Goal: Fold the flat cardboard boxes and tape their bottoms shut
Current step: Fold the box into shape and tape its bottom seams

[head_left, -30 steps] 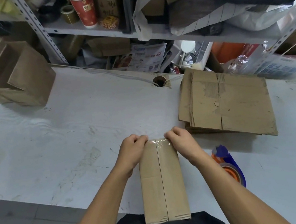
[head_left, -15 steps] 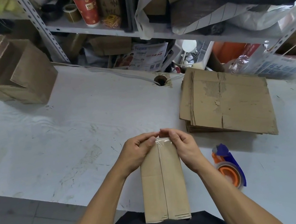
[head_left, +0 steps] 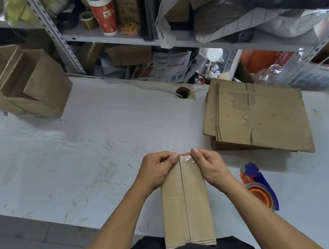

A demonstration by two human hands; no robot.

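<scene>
A folded brown cardboard box stands on the table edge against my body, its two bottom flaps meeting in a centre seam that faces up. Clear tape shines over the far end of that seam. My left hand grips the box's far left corner, thumb pressing the tape. My right hand grips the far right corner, thumb on the tape too. The two thumbs nearly touch at the seam. A stack of flat cardboard boxes lies to the right.
An orange and blue tape dispenser lies just right of my right forearm. Folded open boxes stand at the table's far left. A cable hole sits at the back edge, below cluttered metal shelves.
Both hands slid inward from the box's far corners toward the centre seam. The thumbs now press the tape end over the far edge. The box stayed in place.
</scene>
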